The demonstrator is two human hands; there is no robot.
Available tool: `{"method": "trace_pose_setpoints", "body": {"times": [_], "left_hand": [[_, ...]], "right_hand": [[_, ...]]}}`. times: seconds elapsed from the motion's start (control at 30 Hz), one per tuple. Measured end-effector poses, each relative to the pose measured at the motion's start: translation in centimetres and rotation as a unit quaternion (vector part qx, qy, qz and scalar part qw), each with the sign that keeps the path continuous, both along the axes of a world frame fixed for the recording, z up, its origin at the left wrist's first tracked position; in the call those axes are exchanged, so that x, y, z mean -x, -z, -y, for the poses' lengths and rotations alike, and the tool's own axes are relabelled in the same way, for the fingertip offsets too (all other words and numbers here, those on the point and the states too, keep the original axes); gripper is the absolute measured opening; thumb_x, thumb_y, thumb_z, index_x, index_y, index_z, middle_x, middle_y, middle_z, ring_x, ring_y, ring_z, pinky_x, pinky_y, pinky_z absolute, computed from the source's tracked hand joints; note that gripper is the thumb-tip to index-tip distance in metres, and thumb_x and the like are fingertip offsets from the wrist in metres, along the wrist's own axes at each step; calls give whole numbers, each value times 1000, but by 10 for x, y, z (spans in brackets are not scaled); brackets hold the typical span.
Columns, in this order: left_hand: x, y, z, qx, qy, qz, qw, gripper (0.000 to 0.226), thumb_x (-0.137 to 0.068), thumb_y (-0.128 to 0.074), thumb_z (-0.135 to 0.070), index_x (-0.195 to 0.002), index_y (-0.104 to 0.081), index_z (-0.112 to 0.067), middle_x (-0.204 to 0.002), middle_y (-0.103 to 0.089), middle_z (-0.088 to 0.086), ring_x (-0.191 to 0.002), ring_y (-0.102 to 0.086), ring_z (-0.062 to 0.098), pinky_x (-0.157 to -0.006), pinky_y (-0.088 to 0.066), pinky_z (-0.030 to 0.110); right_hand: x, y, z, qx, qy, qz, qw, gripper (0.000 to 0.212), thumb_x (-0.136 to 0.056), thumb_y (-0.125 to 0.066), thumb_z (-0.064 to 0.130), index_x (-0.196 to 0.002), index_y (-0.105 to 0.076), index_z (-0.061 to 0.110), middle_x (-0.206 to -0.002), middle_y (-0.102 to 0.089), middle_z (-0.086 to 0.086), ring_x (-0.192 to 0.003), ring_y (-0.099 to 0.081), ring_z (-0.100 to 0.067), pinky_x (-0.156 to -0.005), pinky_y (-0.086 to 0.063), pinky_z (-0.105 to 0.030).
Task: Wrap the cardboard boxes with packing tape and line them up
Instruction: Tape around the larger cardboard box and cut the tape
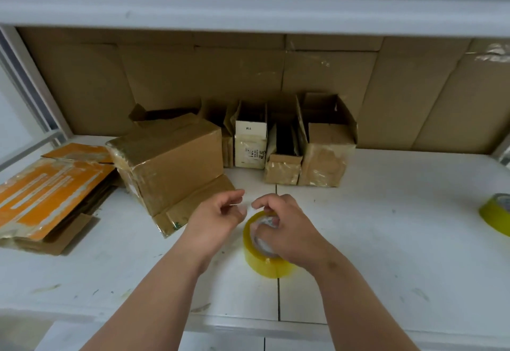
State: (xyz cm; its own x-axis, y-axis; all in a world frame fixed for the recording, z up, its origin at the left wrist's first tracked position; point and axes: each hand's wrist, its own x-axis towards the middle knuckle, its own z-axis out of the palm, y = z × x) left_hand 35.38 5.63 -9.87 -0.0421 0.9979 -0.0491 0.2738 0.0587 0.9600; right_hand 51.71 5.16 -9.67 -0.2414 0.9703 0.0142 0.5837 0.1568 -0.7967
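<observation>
A yellow roll of packing tape [262,259] stands on the white table, gripped from above by my right hand [287,226]. My left hand [218,212] is just left of it, thumb and fingers pinched on a thin clear tape end stretched between the two hands. A large tape-wrapped cardboard box [171,160] with one flap down lies just beyond my left hand. Behind it, several smaller boxes stand in a row against the back: a white-labelled one [250,146], a small brown one [283,168] and a taller open-topped one [325,154].
Flattened orange-and-brown cartons [47,196] are stacked at the left. A second yellow tape roll [496,212] sits at the right edge. Cardboard sheets [248,74] line the back under a white shelf [248,5]. The white table [386,240] has a seam down its middle.
</observation>
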Motion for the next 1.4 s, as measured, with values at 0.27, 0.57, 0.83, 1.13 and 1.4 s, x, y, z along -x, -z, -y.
{"method": "trace_pose_setpoints", "body": {"times": [0.27, 0.57, 0.83, 1.13, 1.4], "left_hand": [[1, -6, 6, -39, -53, 12, 998, 10, -86, -73, -4, -82, -73, -13, -74, -71, 8, -68, -62, 7, -72, -53, 26], [22, -9, 17, -15, -4, -98, 995, 19, -99, -52, -11, -83, -61, -17, -76, -59, -1, -70, -49, 11, -61, -39, 23], [51, -11, 25, 4, -30, -118, 993, 18, -101, -47, -14, -87, -57, -18, -80, -59, -2, -73, -52, 12, -65, -41, 22], [106, -1, 37, 103, -146, 26, 984, 20, -98, -51, -9, -82, -61, -14, -88, -61, 7, -82, -55, 20, -88, -54, 42], [142, 17, 35, 222, -129, -210, 943, 18, -92, -49, -11, -98, -64, -5, -100, -63, 13, -88, -59, 26, -72, -51, 35]], "right_hand": [[10, -5, 1, 47, -3, -106, 993, 22, -98, -56, 16, -94, -61, 36, -111, -59, 4, -92, -57, -1, -73, -42, -6], [35, -2, -6, 117, 15, -155, 981, 15, -96, -59, 18, -92, -72, 24, -89, -71, 12, -89, -63, -5, -81, -48, -22], [71, -16, -4, 113, 30, -142, 983, 23, -99, -54, 17, -106, -74, 25, -78, -72, 21, -89, -65, -28, -73, -52, -30], [94, -6, -21, 114, 86, -251, 957, 54, -96, -55, 5, -142, -49, 32, -111, -67, 9, -101, -60, -8, -80, -47, -26], [124, 6, -18, 72, 47, -165, 982, 42, -97, -54, 16, -138, -52, 26, -97, -63, 15, -94, -61, -7, -83, -59, -37]]}}
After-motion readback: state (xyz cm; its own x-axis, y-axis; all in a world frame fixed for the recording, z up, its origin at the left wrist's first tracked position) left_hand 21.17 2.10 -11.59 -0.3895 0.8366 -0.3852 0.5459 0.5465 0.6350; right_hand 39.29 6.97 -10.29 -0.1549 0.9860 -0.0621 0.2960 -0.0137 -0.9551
